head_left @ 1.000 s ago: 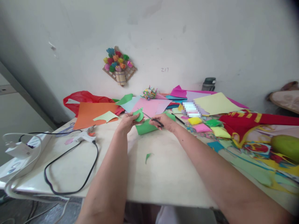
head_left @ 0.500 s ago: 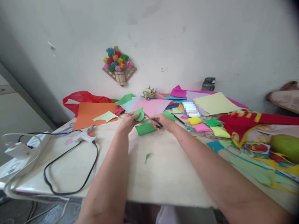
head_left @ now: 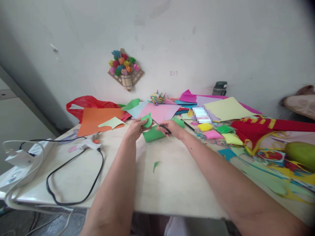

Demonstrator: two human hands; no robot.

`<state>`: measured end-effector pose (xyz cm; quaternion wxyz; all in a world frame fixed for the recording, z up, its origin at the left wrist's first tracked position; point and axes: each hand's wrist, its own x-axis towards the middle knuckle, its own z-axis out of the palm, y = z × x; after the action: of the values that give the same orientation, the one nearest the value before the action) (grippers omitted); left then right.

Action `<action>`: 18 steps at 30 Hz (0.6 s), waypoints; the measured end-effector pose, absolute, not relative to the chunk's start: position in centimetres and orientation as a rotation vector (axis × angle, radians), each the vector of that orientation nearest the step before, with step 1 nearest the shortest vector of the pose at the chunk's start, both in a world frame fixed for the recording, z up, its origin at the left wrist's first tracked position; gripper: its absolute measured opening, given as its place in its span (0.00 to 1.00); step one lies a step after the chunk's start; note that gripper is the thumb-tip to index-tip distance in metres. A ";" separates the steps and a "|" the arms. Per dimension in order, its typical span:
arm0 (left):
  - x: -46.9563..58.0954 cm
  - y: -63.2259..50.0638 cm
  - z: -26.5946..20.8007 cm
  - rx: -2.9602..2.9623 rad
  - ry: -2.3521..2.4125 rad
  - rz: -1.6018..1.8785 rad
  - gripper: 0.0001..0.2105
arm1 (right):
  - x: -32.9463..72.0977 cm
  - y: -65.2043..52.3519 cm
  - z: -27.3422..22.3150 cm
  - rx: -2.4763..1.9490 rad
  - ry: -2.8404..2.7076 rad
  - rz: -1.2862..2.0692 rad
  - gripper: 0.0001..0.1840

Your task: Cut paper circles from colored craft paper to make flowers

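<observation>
Between the thumb and fingers of my left hand (head_left: pixel 134 128) is a small rounded piece of green paper (head_left: pixel 148 122). My right hand (head_left: pixel 172 129) is closed around the black handles of a pair of scissors (head_left: pixel 164 128). The blades point up and to the left, right at the green piece's edge. Under my hands lies a larger green sheet (head_left: pixel 155 134), partly hidden by the scissors and fingers. Closer to me, a thin green paper scrap (head_left: pixel 156 166) rests on the table (head_left: pixel 169 190).
A white glue gun (head_left: pixel 90 143) with a looping black cord and a power strip (head_left: pixel 23 167) occupy the left. Coloured sheets, including an orange one (head_left: pixel 90 121), line the back. Clay-like packets (head_left: pixel 213 134), paper scraps and a green fruit (head_left: pixel 301 154) crowd the right.
Almost nothing differs. Both hands, the scissors and the green paper piece keep nearly the same position, with only a very slight shift.
</observation>
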<state>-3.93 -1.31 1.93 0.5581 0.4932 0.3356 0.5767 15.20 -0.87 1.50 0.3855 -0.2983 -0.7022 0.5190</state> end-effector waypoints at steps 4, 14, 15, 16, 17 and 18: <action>-4.1 -1.3 1.9 1.153 0.790 1.355 0.08 | 15.2 -0.9 1.5 -0.766 -1.791 1.312 0.18; -4.0 -1.6 2.0 1.133 0.799 1.385 0.08 | 15.2 -1.0 1.4 -0.776 -1.807 1.311 0.17; -4.0 -1.6 2.0 1.137 0.799 1.387 0.08 | 15.2 -1.0 1.4 -0.777 -1.810 1.312 0.17; -4.0 -1.6 2.0 1.141 0.800 1.389 0.08 | 15.2 -1.0 1.4 -0.777 -1.811 1.316 0.17; -4.0 -1.6 2.0 1.143 0.800 1.390 0.08 | 15.2 -0.9 1.3 -0.777 -1.810 1.323 0.17; -4.0 -1.6 2.0 1.145 0.802 1.390 0.08 | 15.2 -0.9 1.3 -0.779 -1.806 1.334 0.17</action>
<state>-4.04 -1.56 1.97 0.5522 0.4844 0.3390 0.5878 15.23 -0.87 1.30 0.3731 -0.3042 -0.7051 0.5207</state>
